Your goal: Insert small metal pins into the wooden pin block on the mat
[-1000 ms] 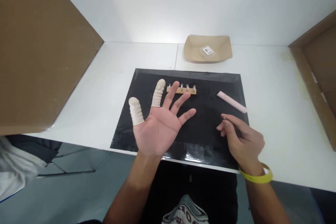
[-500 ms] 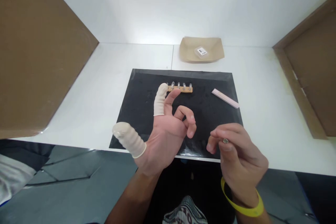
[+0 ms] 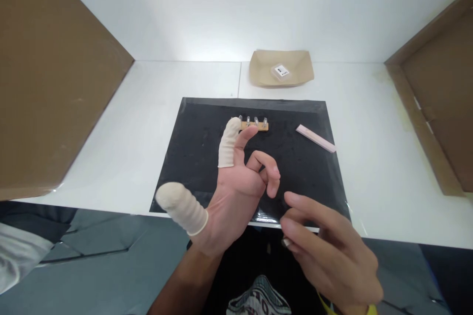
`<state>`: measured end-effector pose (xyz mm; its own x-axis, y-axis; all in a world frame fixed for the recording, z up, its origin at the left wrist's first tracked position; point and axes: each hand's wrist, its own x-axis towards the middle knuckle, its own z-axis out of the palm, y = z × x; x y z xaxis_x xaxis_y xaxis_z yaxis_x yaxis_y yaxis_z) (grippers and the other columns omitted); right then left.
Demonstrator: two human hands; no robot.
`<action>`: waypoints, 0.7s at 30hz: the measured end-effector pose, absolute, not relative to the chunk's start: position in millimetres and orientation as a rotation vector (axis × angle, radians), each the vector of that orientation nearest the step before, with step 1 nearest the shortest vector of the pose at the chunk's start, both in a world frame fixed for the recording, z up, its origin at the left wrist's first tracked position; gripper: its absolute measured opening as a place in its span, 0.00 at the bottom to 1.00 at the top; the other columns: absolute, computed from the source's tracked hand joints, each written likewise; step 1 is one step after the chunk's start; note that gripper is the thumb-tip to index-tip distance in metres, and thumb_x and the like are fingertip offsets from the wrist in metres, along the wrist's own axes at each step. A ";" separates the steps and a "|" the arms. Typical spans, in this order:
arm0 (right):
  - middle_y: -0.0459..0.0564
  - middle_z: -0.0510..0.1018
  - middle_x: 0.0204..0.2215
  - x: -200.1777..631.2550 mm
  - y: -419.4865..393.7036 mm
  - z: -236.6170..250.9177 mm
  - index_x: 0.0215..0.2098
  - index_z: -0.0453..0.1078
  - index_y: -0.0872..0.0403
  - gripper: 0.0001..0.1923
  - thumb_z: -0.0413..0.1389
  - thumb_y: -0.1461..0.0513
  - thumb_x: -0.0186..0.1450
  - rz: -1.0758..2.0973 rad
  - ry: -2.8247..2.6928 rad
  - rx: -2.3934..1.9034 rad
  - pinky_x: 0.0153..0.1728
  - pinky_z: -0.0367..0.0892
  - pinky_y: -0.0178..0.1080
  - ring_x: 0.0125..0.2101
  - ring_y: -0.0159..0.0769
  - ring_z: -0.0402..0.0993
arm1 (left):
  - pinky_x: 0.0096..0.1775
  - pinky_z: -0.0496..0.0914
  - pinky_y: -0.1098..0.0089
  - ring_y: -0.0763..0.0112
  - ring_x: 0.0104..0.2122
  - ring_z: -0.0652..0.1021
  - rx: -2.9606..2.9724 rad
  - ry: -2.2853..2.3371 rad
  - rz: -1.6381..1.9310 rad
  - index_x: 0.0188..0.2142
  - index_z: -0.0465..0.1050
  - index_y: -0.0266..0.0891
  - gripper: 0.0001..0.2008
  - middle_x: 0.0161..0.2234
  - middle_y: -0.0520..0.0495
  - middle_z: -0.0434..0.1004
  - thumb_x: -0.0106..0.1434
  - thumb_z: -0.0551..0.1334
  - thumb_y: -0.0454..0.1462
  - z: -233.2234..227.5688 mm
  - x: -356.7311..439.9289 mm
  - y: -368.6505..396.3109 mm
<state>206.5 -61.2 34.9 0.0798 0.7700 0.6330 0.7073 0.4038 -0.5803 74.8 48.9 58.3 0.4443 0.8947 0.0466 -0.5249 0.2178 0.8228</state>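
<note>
My left hand (image 3: 236,192) is raised palm up over the black mat's near part, holding nothing. Its thumb and index finger wear cream rubber finger cots (image 3: 185,209), spread apart, while the other fingers curl loosely. To its right, my right hand (image 3: 328,251) is at the mat's near edge, with its fingers bent around a small shiny metallic piece (image 3: 286,241); most of that piece is hidden. Beyond the left fingertips, a small wooden strip (image 3: 263,127) carries several clear upright tips (image 3: 256,121). Its left end is covered by the cotted index finger.
On the black mat's (image 3: 207,157) right side lies a pale pink flat bar (image 3: 316,138). A brown paper tray (image 3: 254,76) with a small labelled clear box (image 3: 281,71) stands at the back. Cardboard panels (image 3: 55,83) flank the white table (image 3: 125,147).
My right hand has turned over and moved lower and nearer, taking the small metallic piece with it. My left hand has shifted only slightly, keeping its shape.
</note>
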 end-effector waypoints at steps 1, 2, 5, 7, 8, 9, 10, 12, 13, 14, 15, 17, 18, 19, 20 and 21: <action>0.53 0.83 0.53 206.0 -58.5 36.4 0.50 0.78 0.52 0.16 0.58 0.74 0.69 0.077 -1.682 -1.315 0.32 0.81 0.37 0.36 0.32 0.82 | 0.31 0.74 0.59 0.62 0.35 0.75 0.919 0.520 1.028 0.62 0.70 0.59 0.39 0.64 0.46 0.70 0.61 0.52 0.73 58.1 75.2 49.2; 0.53 0.83 0.53 206.0 -55.5 37.4 0.50 0.78 0.52 0.15 0.58 0.73 0.69 0.072 -1.730 -1.303 0.32 0.81 0.38 0.36 0.33 0.83 | 0.31 0.75 0.58 0.61 0.35 0.76 0.945 0.551 1.011 0.62 0.69 0.61 0.35 0.63 0.46 0.71 0.62 0.55 0.70 57.7 76.0 49.6; 0.56 0.83 0.53 208.6 -47.5 36.0 0.50 0.77 0.54 0.12 0.58 0.71 0.71 0.027 -1.858 -1.288 0.32 0.80 0.37 0.35 0.33 0.83 | 0.32 0.76 0.59 0.61 0.36 0.78 0.967 0.654 0.982 0.63 0.67 0.63 0.27 0.61 0.47 0.73 0.67 0.62 0.59 54.3 81.4 50.3; 0.60 0.82 0.54 211.2 -44.8 31.2 0.51 0.75 0.56 0.12 0.58 0.71 0.71 -0.015 -1.906 -1.296 0.33 0.79 0.38 0.35 0.34 0.83 | 0.30 0.76 0.61 0.64 0.33 0.77 0.942 0.714 0.998 0.63 0.66 0.64 0.24 0.57 0.48 0.75 0.69 0.63 0.53 50.7 87.1 49.6; 0.62 0.82 0.54 212.5 -44.4 28.3 0.52 0.75 0.57 0.12 0.58 0.72 0.71 -0.034 -1.923 -1.304 0.32 0.79 0.38 0.35 0.35 0.83 | 0.29 0.75 0.63 0.66 0.31 0.76 0.923 0.743 1.005 0.62 0.66 0.65 0.23 0.55 0.48 0.76 0.70 0.63 0.51 48.7 90.0 48.9; 0.63 0.82 0.54 213.6 -44.5 25.5 0.52 0.75 0.58 0.13 0.59 0.72 0.70 -0.042 -1.945 -1.308 0.31 0.78 0.39 0.35 0.35 0.83 | 0.28 0.75 0.64 0.67 0.30 0.76 0.906 0.767 1.010 0.62 0.65 0.65 0.22 0.53 0.49 0.76 0.70 0.63 0.49 46.7 92.6 48.1; 0.64 0.81 0.54 214.8 -45.1 23.2 0.52 0.75 0.59 0.13 0.59 0.72 0.70 -0.048 -1.963 -1.309 0.30 0.77 0.39 0.35 0.36 0.82 | 0.27 0.74 0.65 0.69 0.29 0.75 0.897 0.787 1.018 0.63 0.64 0.66 0.23 0.52 0.50 0.76 0.70 0.63 0.46 44.5 94.7 47.3; 0.64 0.81 0.55 217.4 -47.1 21.1 0.51 0.75 0.60 0.12 0.59 0.72 0.70 -0.052 -1.986 -1.314 0.29 0.76 0.40 0.34 0.37 0.82 | 0.25 0.74 0.68 0.71 0.29 0.75 0.910 0.812 1.054 0.64 0.62 0.69 0.27 0.54 0.52 0.75 0.69 0.63 0.41 39.7 97.0 47.0; 0.64 0.81 0.54 218.9 -48.5 21.7 0.51 0.75 0.60 0.12 0.59 0.72 0.70 -0.059 -1.994 -1.312 0.30 0.76 0.41 0.35 0.38 0.82 | 0.25 0.74 0.69 0.71 0.30 0.76 0.932 0.815 1.087 0.64 0.61 0.70 0.29 0.57 0.53 0.74 0.68 0.63 0.38 37.0 97.0 48.1; 0.63 0.82 0.53 220.7 -50.4 23.2 0.50 0.75 0.60 0.11 0.59 0.72 0.70 -0.061 -2.007 -1.303 0.31 0.76 0.41 0.36 0.38 0.83 | 0.25 0.75 0.69 0.72 0.31 0.76 0.961 0.816 1.117 0.64 0.61 0.70 0.31 0.60 0.53 0.72 0.67 0.64 0.37 34.1 95.9 50.2; 0.62 0.83 0.52 222.6 -52.8 25.4 0.50 0.76 0.60 0.11 0.60 0.72 0.70 -0.054 -2.021 -1.292 0.32 0.77 0.41 0.37 0.39 0.83 | 0.26 0.75 0.69 0.71 0.32 0.77 0.996 0.816 1.143 0.64 0.62 0.69 0.32 0.63 0.53 0.69 0.66 0.64 0.36 30.9 93.7 53.5; 0.61 0.84 0.51 227.1 -58.8 29.3 0.50 0.76 0.60 0.12 0.60 0.73 0.69 -0.035 -2.012 -1.286 0.33 0.77 0.40 0.38 0.38 0.83 | 0.27 0.76 0.67 0.70 0.35 0.78 1.094 0.805 1.183 0.64 0.64 0.67 0.31 0.67 0.52 0.64 0.64 0.66 0.37 23.9 84.9 63.4; 0.61 0.83 0.51 229.8 -62.3 30.0 0.50 0.76 0.59 0.13 0.59 0.74 0.69 -0.033 -1.990 -1.300 0.32 0.77 0.39 0.38 0.37 0.82 | 0.29 0.77 0.65 0.68 0.36 0.78 1.163 0.790 1.195 0.63 0.65 0.67 0.31 0.69 0.52 0.62 0.63 0.68 0.39 20.1 78.2 69.7; 0.62 0.82 0.53 232.9 -65.7 29.3 0.51 0.76 0.58 0.15 0.59 0.74 0.68 -0.038 -1.958 -1.333 0.32 0.77 0.39 0.38 0.36 0.82 | 0.29 0.77 0.64 0.66 0.37 0.79 1.240 0.755 1.218 0.63 0.65 0.67 0.32 0.71 0.52 0.59 0.62 0.69 0.42 16.0 69.9 76.6; 0.63 0.80 0.55 236.5 -68.7 27.0 0.51 0.76 0.58 0.16 0.59 0.75 0.68 -0.058 -1.921 -1.374 0.33 0.77 0.38 0.38 0.35 0.81 | 0.32 0.78 0.61 0.63 0.40 0.79 1.309 0.725 1.222 0.64 0.65 0.66 0.32 0.73 0.52 0.54 0.61 0.70 0.47 11.6 60.3 84.0; 0.63 0.79 0.56 240.6 -70.9 23.1 0.52 0.76 0.57 0.16 0.58 0.75 0.68 -0.078 -1.889 -1.420 0.33 0.78 0.38 0.37 0.34 0.81 | 0.35 0.79 0.58 0.59 0.44 0.79 1.387 0.682 1.210 0.65 0.65 0.64 0.35 0.75 0.51 0.49 0.60 0.70 0.51 7.1 49.9 91.7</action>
<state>240.6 -70.9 23.1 -0.0955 0.7987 0.5941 0.8450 0.3805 -0.3757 49.9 91.7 7.1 0.3077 0.9090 0.2813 -0.2305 -0.2156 0.9489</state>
